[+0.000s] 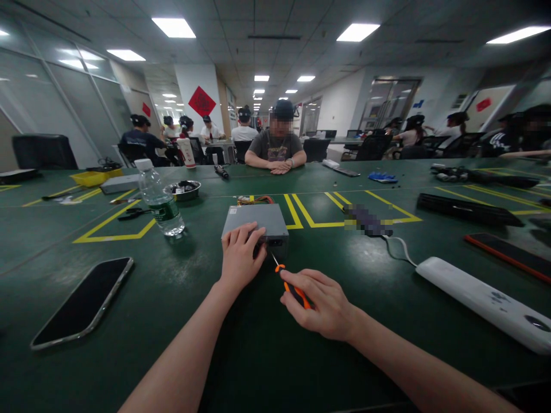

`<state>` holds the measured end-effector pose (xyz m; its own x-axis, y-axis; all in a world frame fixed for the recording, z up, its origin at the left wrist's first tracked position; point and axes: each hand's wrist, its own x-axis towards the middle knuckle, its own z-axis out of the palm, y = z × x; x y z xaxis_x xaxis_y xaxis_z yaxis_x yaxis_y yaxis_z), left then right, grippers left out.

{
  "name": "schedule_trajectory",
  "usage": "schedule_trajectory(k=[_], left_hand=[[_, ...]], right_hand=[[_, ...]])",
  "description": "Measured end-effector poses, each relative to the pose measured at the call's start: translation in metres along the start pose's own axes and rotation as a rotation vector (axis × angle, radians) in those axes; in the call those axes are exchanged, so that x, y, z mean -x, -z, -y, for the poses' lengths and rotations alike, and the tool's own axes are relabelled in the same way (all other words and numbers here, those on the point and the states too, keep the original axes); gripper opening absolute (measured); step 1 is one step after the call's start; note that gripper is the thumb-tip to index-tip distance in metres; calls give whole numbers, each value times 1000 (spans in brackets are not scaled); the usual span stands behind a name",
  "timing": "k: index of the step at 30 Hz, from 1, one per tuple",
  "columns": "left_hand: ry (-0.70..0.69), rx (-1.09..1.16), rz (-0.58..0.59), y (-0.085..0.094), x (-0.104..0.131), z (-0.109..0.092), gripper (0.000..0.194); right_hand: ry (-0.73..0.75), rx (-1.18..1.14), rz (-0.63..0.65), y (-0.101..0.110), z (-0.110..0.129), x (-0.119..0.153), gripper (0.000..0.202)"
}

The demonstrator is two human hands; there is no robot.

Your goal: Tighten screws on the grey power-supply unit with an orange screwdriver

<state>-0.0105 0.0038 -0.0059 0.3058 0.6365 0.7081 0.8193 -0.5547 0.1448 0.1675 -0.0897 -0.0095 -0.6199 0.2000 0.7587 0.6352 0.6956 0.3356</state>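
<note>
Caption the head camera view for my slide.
Left hand on a grey box, right hand holding an orange-and-black screwdriver.

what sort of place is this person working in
Probably an electronics workshop or training room in an office space: a screwdriver points at what looks like a computer power supply, yellow tape marks out areas on the green table, and seated people fill the background.

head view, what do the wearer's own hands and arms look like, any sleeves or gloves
Left hand and right hand are ungloved, with short-looking nails. Left forearm and right forearm show no sleeves, watch or bracelet.
</note>
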Motion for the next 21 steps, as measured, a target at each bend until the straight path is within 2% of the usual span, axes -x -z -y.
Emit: schedule_trajectory(k=[8, 13, 17, 21], left_hand=[[-3, -14, 4, 0, 0, 0, 30], [1, -6, 1, 0, 0, -1, 31], [4, -1, -4, 0, -1, -1, 31], [11, 1, -3, -1, 0, -1, 31]], right_hand=[[40, 33, -6, 5, -1, -6, 17], [34, 11, 33, 3, 2, -6, 21], [9, -51, 40, 4, 7, -8, 15], [-4, -85, 82, 6, 14, -12, 23]])
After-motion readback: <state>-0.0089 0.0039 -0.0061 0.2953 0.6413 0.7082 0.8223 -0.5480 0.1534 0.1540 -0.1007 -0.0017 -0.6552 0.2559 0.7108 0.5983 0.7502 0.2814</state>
